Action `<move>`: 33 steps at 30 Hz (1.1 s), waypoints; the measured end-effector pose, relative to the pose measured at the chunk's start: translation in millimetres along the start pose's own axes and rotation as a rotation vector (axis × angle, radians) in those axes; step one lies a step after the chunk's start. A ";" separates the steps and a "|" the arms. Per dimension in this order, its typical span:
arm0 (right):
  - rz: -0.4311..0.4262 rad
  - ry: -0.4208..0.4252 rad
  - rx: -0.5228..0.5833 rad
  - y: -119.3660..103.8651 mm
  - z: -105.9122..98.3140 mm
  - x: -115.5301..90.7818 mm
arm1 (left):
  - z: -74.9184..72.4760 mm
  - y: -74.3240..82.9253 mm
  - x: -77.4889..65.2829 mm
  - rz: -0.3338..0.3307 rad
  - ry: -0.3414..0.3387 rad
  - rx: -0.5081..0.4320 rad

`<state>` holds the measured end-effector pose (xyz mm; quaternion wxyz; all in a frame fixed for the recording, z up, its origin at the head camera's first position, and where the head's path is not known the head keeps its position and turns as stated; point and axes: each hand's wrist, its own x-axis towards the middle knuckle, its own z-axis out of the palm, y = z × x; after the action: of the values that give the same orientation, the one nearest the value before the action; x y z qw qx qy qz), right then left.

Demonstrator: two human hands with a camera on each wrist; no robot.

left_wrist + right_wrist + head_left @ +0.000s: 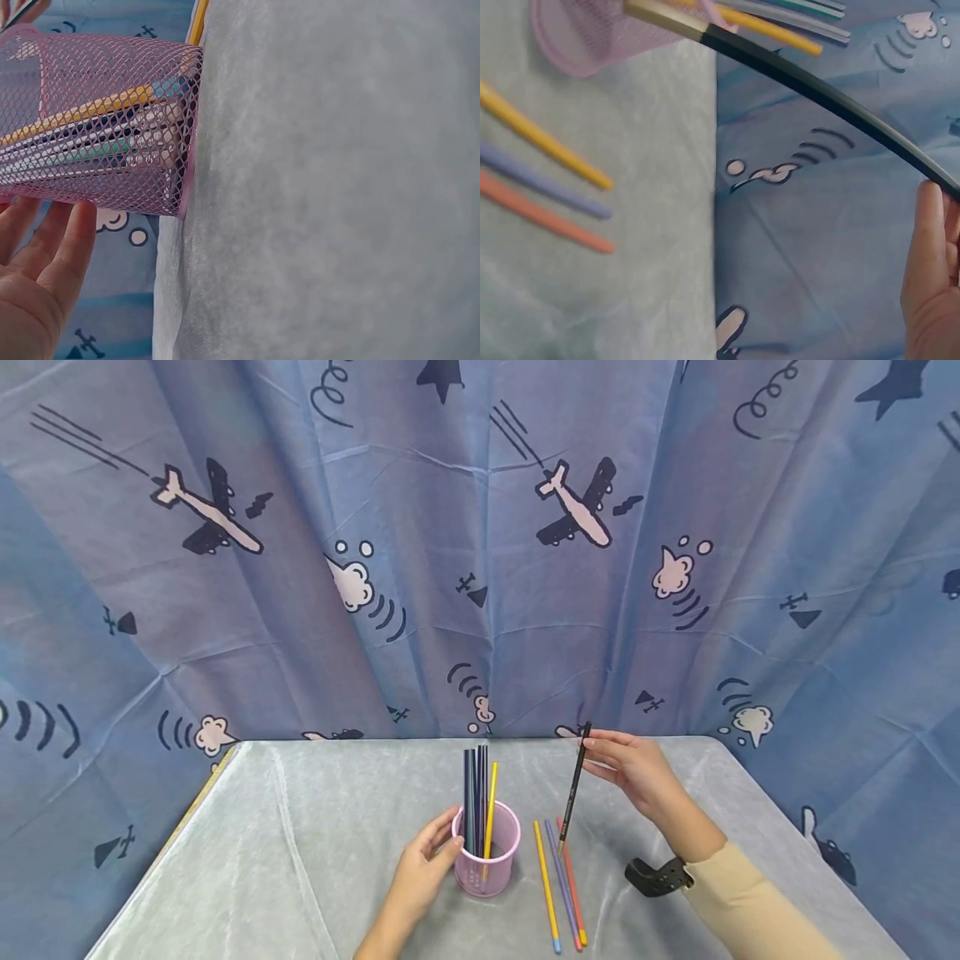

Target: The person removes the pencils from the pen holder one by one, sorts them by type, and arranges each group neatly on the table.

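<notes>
A pink mesh pen holder (504, 870) stands upright on the table. Several dark pencils (471, 789) and one yellow pencil (492, 793) lean inside it. My left hand (420, 870) holds the holder by its left side, thumb at the front of the rim and fingers behind. Between thumb and fingers of my right hand (641, 772) is a black pencil (574, 785), pinched near its upper end. Its gold lower end (664, 16) points down over three loose pencils: a yellow one (546, 885), a purple one (558, 872) and a red one (573, 885).
A grey-white cloth covers the table (360, 793). Behind it hangs a blue curtain (420, 652) printed with planes and clouds. A black strap device (656, 878) sits on my right wrist, below a beige sleeve (750, 902).
</notes>
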<state>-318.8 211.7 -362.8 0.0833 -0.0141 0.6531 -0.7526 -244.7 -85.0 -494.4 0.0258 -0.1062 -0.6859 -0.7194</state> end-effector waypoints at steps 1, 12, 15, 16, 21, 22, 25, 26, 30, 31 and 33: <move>0.005 -0.006 -0.010 2.0 -2.1 0.6 | 0.0 0.1 0.1 0.000 -0.001 -0.003; 0.091 -0.024 -0.156 25.7 -18.1 5.4 | 0.1 0.3 0.4 0.003 0.006 0.010; 0.108 -0.049 -0.179 31.7 -20.5 5.2 | 0.1 0.3 0.5 0.000 0.006 0.009; 0.111 -0.060 -0.184 33.8 -21.5 5.2 | 0.1 0.2 0.5 0.001 0.005 0.008; 0.132 -0.103 -0.195 45.2 -27.1 5.8 | 0.2 -0.1 0.5 -0.001 0.000 0.006; 0.136 -0.103 -0.193 47.3 -28.1 6.1 | 0.2 -0.2 0.4 0.000 0.000 0.008; 0.147 -0.099 -0.204 53.0 -30.4 6.8 | 0.2 -0.2 0.3 0.001 -0.001 0.006; 0.151 -0.097 -0.207 54.7 -30.8 6.8 | 0.2 -0.1 0.3 0.002 -0.001 0.008; 0.173 -0.090 -0.217 63.1 -33.1 7.2 | 0.2 0.6 -0.2 -0.001 0.000 0.005; 0.180 -0.090 -0.221 65.3 -33.7 7.1 | 0.2 0.8 -0.4 -0.003 0.000 0.005; 0.193 -0.090 -0.230 70.3 -35.0 7.2 | 0.1 1.0 -0.8 -0.003 -0.003 0.005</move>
<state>-323.0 235.7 -437.8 0.1820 0.0056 0.7288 -0.6601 -243.8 -85.1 -493.6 0.0242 -0.1061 -0.6881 -0.7174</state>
